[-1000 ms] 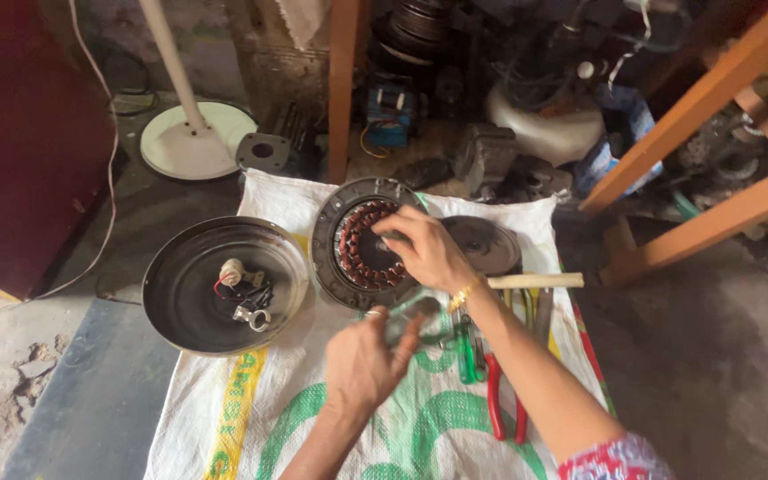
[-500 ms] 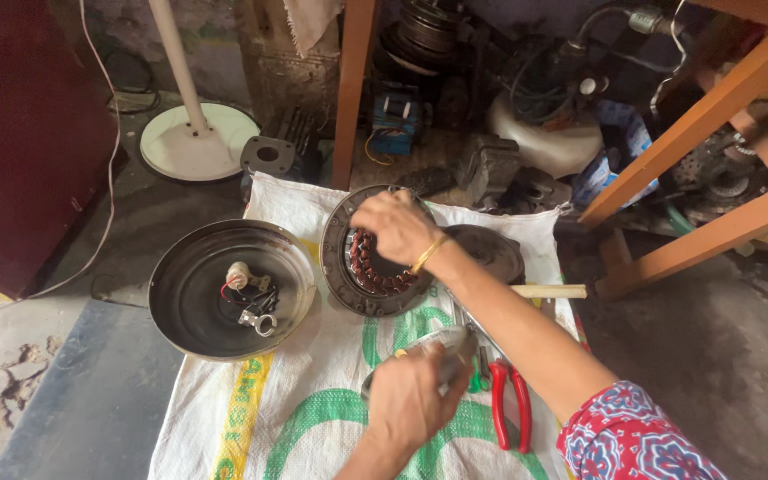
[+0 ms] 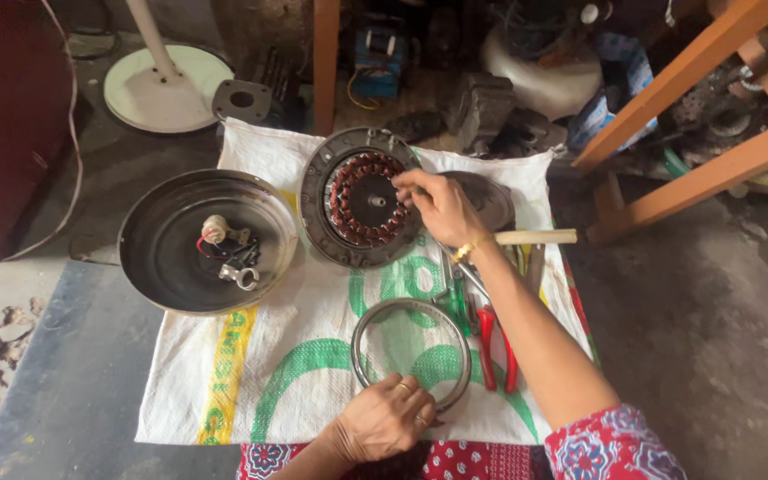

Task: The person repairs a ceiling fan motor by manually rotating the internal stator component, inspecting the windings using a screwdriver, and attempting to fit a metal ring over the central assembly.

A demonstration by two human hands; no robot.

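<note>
The right hand (image 3: 437,204) rests on the fan motor stator (image 3: 362,197), fingertips pinched together on its copper windings at the stator's 3 o'clock edge. The stator lies flat on a white woven sack (image 3: 313,356) spread on the floor; the sack carries green printed shapes at centre and a yellow printed strip toward its 8 o'clock corner.

The left hand (image 3: 388,416) lies at the sack's 6 o'clock edge, fingers curled and touching the near rim of a metal ring (image 3: 364,320), which lies flat on the sack. Whether the fingers grip the ring or only rest on it cannot be told.

At 9 o'clock from the stator sits a dark round cover bowl (image 3: 148,267), holding a small capacitor with wires and loose fittings (image 3: 228,253). At 3 o'clock from the ring lie red-handled pliers (image 3: 495,342), and just beside them green-handled tools (image 3: 457,298). A wooden hammer handle (image 3: 535,236) lies across the sack's 3 o'clock side. Beyond the sack at 11 o'clock stands a white round fan base (image 3: 166,84).
</note>
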